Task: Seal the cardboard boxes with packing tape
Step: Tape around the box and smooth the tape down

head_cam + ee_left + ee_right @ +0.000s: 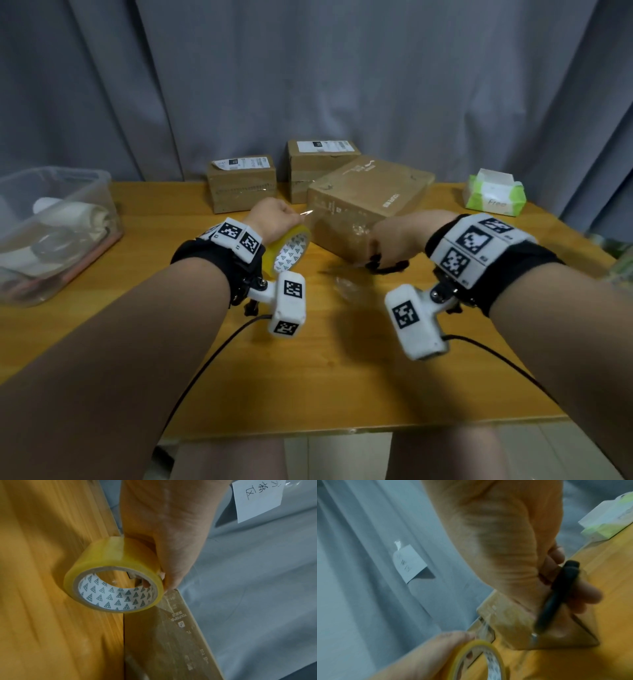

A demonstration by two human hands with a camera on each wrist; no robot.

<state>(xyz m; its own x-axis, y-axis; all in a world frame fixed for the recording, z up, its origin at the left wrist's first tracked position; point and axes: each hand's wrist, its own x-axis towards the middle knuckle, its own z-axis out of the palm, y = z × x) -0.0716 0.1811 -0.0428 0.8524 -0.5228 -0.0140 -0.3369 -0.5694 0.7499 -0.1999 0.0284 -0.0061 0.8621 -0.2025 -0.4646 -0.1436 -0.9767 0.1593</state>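
My left hand (274, 219) grips a roll of yellowish clear packing tape (289, 251), fingers inside its core (145, 584), just left of the near corner of a large flat cardboard box (370, 198). A short clear strand of tape (483, 627) runs from the roll (479, 660) to that box corner (513, 622). My right hand (394, 240) holds black-handled scissors (383, 262) against the box's near side, fingers through the handles (556, 595); the blades are mostly hidden. Two smaller boxes (241, 183) (318, 168) stand behind at the table's back.
A clear plastic bin (51, 233) with cloths sits at the table's left end. A green and white tissue pack (493, 195) lies at the back right. A crumpled scrap of clear tape (346, 284) lies on the wooden table (308, 377). Grey curtain behind, with a paper note (257, 497).
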